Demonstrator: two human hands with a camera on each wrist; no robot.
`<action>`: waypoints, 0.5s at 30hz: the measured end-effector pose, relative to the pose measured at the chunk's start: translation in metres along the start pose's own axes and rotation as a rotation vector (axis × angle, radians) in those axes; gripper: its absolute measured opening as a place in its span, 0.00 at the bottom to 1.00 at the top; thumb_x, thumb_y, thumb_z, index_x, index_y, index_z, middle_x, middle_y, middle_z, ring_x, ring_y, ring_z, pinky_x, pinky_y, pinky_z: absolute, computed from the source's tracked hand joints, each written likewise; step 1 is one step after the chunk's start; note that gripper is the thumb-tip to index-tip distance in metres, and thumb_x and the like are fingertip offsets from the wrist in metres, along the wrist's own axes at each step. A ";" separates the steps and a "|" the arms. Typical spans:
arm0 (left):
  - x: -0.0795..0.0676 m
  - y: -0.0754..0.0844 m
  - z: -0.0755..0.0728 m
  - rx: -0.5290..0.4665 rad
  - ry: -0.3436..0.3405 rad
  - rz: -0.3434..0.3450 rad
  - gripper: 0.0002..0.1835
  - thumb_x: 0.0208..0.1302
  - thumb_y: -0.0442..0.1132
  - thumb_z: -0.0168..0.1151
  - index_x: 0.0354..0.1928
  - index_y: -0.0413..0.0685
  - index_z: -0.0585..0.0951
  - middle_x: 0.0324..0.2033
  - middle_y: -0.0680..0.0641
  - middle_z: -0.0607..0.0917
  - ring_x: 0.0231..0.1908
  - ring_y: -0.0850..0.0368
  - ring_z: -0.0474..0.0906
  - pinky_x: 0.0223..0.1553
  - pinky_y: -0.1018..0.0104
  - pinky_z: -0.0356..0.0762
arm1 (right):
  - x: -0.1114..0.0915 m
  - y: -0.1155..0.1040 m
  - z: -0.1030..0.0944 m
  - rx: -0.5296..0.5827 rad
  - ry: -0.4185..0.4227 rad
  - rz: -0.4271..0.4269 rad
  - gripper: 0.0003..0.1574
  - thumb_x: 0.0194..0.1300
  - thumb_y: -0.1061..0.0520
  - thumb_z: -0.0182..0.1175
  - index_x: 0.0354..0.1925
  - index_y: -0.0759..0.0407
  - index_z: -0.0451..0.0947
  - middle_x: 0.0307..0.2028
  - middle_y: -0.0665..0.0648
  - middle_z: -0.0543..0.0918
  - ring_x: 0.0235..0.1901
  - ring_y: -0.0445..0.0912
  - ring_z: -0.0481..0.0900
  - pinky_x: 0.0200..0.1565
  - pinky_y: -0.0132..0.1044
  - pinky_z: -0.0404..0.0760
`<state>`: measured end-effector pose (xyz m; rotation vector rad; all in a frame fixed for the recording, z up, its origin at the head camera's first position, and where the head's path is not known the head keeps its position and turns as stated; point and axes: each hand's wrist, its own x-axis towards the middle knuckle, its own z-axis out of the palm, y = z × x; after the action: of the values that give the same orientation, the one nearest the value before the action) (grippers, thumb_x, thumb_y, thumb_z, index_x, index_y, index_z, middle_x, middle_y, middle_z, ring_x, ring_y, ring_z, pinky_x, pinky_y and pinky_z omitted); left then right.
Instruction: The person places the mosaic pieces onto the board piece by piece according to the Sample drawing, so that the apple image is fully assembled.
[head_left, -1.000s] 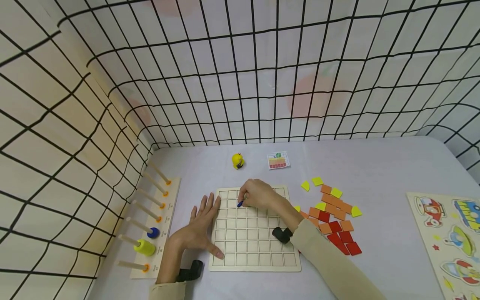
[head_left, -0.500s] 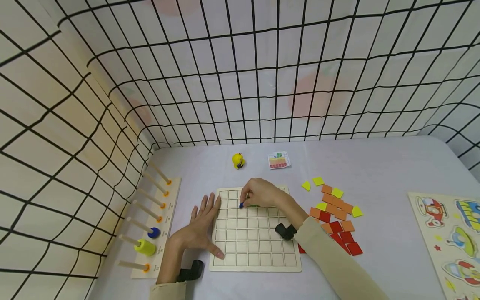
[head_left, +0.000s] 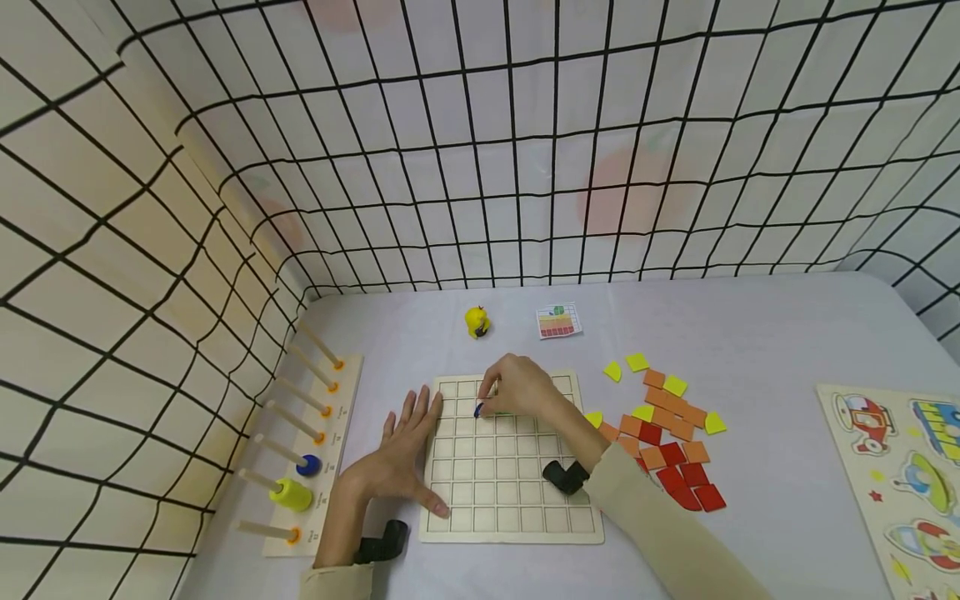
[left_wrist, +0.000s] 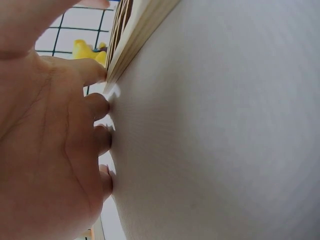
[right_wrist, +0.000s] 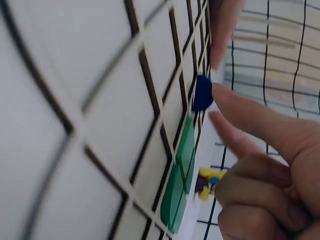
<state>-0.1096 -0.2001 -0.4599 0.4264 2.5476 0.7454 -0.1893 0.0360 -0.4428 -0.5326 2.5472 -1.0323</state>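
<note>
Head view: the right hand (head_left: 519,387) pinches a blue tile (head_left: 477,410) at the wooden grid board (head_left: 506,493); the left hand (head_left: 396,467), fingers apart, touches the board's edge.

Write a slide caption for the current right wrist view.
Right hand holding a dark blue piece at the gridded board, near green pieces, with a yellow figure beyond.

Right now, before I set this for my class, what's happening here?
A person's right hand has its thumb against a blue piece at the grid board, beside some green pieces; whether the blue piece lies flat isn't clear. Their left hand is spread at the board's left edge. Loose red, orange and yellow pieces lie to the right of the board, and most of the visible board is bare.
</note>
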 end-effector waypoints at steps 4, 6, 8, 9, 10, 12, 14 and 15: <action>0.000 0.001 0.001 -0.001 0.003 0.005 0.86 0.29 0.55 0.91 0.83 0.47 0.38 0.82 0.40 0.29 0.82 0.38 0.20 0.79 0.32 0.22 | -0.010 -0.005 0.006 0.065 0.084 0.069 0.08 0.53 0.57 0.80 0.33 0.54 0.91 0.25 0.50 0.84 0.24 0.42 0.71 0.27 0.32 0.65; 0.000 0.001 0.001 -0.002 0.005 0.011 0.86 0.29 0.55 0.91 0.83 0.47 0.37 0.82 0.39 0.29 0.82 0.37 0.20 0.78 0.31 0.22 | -0.015 -0.007 0.010 0.104 0.130 0.094 0.09 0.53 0.57 0.80 0.35 0.54 0.91 0.27 0.50 0.84 0.23 0.42 0.69 0.26 0.32 0.64; 0.000 0.000 0.001 0.000 0.006 0.012 0.86 0.29 0.55 0.91 0.83 0.47 0.38 0.82 0.39 0.29 0.82 0.37 0.20 0.79 0.31 0.22 | -0.019 -0.009 0.013 0.131 0.174 0.123 0.10 0.53 0.56 0.80 0.36 0.55 0.91 0.25 0.51 0.83 0.22 0.42 0.68 0.25 0.31 0.62; 0.000 0.000 0.001 0.003 0.004 0.012 0.86 0.30 0.55 0.91 0.83 0.47 0.37 0.82 0.39 0.29 0.82 0.38 0.20 0.79 0.32 0.22 | -0.020 -0.009 0.015 0.134 0.193 0.137 0.10 0.53 0.56 0.80 0.36 0.55 0.91 0.24 0.52 0.82 0.22 0.42 0.68 0.24 0.31 0.62; 0.000 0.000 0.001 0.002 0.003 0.011 0.86 0.30 0.55 0.91 0.83 0.47 0.37 0.82 0.39 0.28 0.82 0.38 0.20 0.79 0.32 0.22 | -0.021 -0.009 0.016 0.138 0.210 0.154 0.11 0.53 0.56 0.80 0.36 0.55 0.91 0.23 0.52 0.81 0.21 0.42 0.68 0.23 0.31 0.62; 0.000 -0.001 0.000 -0.001 0.006 0.013 0.86 0.29 0.55 0.91 0.83 0.47 0.37 0.82 0.39 0.29 0.82 0.37 0.20 0.78 0.31 0.22 | -0.021 -0.010 0.019 0.139 0.234 0.188 0.11 0.52 0.55 0.81 0.35 0.56 0.90 0.21 0.52 0.80 0.22 0.42 0.69 0.23 0.31 0.63; 0.000 -0.001 0.000 -0.003 0.002 0.014 0.86 0.29 0.55 0.91 0.83 0.47 0.38 0.82 0.39 0.29 0.82 0.37 0.20 0.79 0.32 0.22 | -0.021 -0.010 0.021 0.134 0.248 0.213 0.12 0.52 0.54 0.81 0.33 0.56 0.90 0.22 0.52 0.82 0.24 0.43 0.73 0.25 0.32 0.66; 0.000 -0.001 0.000 -0.006 0.001 0.016 0.86 0.30 0.55 0.91 0.83 0.46 0.38 0.82 0.38 0.29 0.82 0.37 0.20 0.78 0.31 0.22 | -0.021 -0.010 0.022 0.127 0.253 0.221 0.12 0.52 0.53 0.81 0.32 0.56 0.89 0.24 0.51 0.84 0.26 0.43 0.75 0.26 0.32 0.67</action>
<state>-0.1100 -0.2006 -0.4610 0.4456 2.5449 0.7595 -0.1596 0.0262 -0.4473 -0.0864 2.6538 -1.2345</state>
